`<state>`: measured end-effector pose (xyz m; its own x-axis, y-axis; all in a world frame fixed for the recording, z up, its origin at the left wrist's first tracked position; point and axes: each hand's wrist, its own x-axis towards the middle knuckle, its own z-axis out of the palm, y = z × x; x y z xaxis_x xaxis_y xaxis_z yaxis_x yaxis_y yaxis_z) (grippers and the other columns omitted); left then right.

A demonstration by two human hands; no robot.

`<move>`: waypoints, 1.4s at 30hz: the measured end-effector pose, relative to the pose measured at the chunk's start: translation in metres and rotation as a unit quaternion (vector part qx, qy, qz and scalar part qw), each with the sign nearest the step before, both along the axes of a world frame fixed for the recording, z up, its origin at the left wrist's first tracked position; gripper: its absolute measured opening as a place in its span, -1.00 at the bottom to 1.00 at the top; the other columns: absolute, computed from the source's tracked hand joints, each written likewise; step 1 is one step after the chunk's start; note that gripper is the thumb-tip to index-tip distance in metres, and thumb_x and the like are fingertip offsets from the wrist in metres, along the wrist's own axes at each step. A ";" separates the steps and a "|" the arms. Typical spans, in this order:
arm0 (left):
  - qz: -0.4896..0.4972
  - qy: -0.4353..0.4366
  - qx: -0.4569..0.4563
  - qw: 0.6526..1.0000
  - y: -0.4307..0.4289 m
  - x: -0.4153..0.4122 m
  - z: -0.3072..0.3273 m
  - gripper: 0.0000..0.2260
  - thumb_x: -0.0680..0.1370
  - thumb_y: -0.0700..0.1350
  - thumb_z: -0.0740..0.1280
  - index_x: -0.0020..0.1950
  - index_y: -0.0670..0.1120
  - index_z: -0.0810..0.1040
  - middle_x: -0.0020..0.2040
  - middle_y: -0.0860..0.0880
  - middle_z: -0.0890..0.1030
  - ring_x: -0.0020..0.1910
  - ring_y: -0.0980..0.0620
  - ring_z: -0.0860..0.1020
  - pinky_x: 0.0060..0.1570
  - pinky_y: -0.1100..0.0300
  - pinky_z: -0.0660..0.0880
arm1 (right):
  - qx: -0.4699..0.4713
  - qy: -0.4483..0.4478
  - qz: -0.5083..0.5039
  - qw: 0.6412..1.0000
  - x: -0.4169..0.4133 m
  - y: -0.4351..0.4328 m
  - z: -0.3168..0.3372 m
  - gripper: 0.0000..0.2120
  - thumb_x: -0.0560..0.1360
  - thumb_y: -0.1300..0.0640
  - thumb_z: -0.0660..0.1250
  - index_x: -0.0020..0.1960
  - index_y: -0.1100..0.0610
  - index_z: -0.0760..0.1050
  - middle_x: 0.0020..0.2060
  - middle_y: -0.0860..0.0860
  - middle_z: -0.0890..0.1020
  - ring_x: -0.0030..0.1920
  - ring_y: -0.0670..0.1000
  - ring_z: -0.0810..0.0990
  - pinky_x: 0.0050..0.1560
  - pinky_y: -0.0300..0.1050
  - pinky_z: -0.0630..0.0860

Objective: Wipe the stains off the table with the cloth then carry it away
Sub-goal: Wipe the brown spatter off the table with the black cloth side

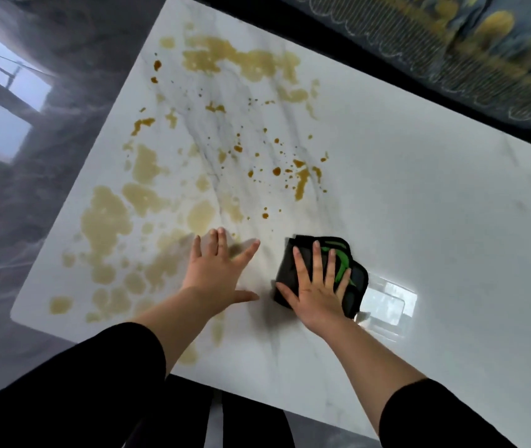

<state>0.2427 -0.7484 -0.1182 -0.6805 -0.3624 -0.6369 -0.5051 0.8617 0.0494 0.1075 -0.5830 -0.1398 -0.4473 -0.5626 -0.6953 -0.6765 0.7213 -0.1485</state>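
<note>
A white marble-look table (435, 205) fills most of the head view, set at a slant. The cloth (359, 286), black with green curved markings, lies bunched on the near half of the tabletop, right of centre. The right hand (317, 287) presses down on it with the palm flat and all 5 fingers straight and fanned apart, so only the cloth's far and right edges show around them.

Just beside the cloth on its left, the left hand (222, 273) is stretched out flat with fingers straight and splayed and the thumb angled towards the cloth. Its fingertips are blurred, so it may be resting on the surface or held just above it.

The stains (105, 218) cover the left and far part of the table: broad pale tan puddles near the left edge and far corner, with small darker amber drops (277, 171) scattered between them. The left hand lies over the nearest puddles and the cloth sits clear of them.

A bright window glare (390, 302) shines on the tabletop just right of the cloth. The 2 black sleeves (96, 383) end at mid-forearm. A dark glossy floor (47, 76) lies to the left, and blurred dark fabric with yellow patches (451, 53) runs along the far right edge.
</note>
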 end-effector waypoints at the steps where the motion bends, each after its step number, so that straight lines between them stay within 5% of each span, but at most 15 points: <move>1: -0.003 -0.005 0.001 1.000 0.001 0.000 0.000 -0.08 0.35 0.56 0.02 0.47 0.23 -0.43 0.54 -0.34 -0.19 0.53 -0.31 -0.19 0.45 -0.29 -0.15 | 0.010 -0.002 0.004 1.000 0.004 0.007 0.000 -0.28 0.30 -0.53 -0.36 0.31 -0.32 -0.63 0.35 -0.14 -0.61 0.28 0.02 -0.71 0.24 0.25 -0.59; 8: -0.031 -0.014 -0.020 0.999 0.002 0.000 -0.004 -0.12 0.37 0.55 -0.01 0.48 0.24 -0.41 0.53 -0.37 -0.21 0.52 -0.35 -0.20 0.42 -0.32 -0.18 | 0.011 0.012 -0.009 1.000 -0.018 -0.021 -0.003 -0.29 0.29 -0.52 -0.37 0.26 -0.31 -0.67 0.28 -0.13 -0.68 0.22 0.03 -0.75 0.20 0.29 -0.59; 16: -0.053 -0.009 -0.035 0.998 0.002 0.001 -0.001 -0.15 0.41 0.53 0.01 0.51 0.24 -0.37 0.53 -0.39 -0.18 0.53 -0.35 -0.16 0.46 -0.24 -0.17 | -0.019 0.043 -0.007 0.999 -0.070 -0.085 -0.008 -0.27 0.40 -0.50 -0.23 0.37 -0.27 -0.55 0.43 -0.08 -0.53 0.44 0.13 -0.50 0.30 0.34 -0.47; 28: -0.078 0.006 -0.036 0.996 0.000 0.000 -0.002 -0.14 0.42 0.52 -0.03 0.52 0.17 -0.37 0.49 -0.46 -0.17 0.52 -0.37 -0.17 0.44 -0.10 -0.30 | -0.004 0.035 0.032 0.999 -0.033 -0.041 -0.007 -0.33 0.32 -0.49 -0.41 0.28 -0.30 -0.65 0.29 -0.13 -0.67 0.26 0.05 -0.72 0.17 0.27 -0.63; 35: -0.069 0.001 -0.026 0.997 -0.001 -0.002 -0.003 -0.14 0.42 0.51 0.03 0.51 0.22 -0.36 0.50 -0.45 -0.17 0.53 -0.34 -0.16 0.47 -0.07 -0.26 | -0.040 0.079 -0.042 0.995 -0.060 -0.127 -0.019 -0.27 0.42 -0.49 -0.22 0.41 -0.26 -0.51 0.46 -0.06 -0.48 0.45 0.14 -0.48 0.28 0.35 -0.50; 42: -0.075 -0.004 -0.023 0.997 0.000 -0.001 -0.001 -0.14 0.41 0.52 -0.01 0.52 0.19 -0.37 0.49 -0.45 -0.20 0.52 -0.36 -0.19 0.46 -0.09 -0.27 | -0.048 0.041 -0.001 0.998 -0.032 -0.071 -0.011 -0.28 0.34 -0.49 -0.33 0.33 -0.27 -0.61 0.34 -0.11 -0.61 0.41 0.10 -0.55 0.30 0.33 -0.49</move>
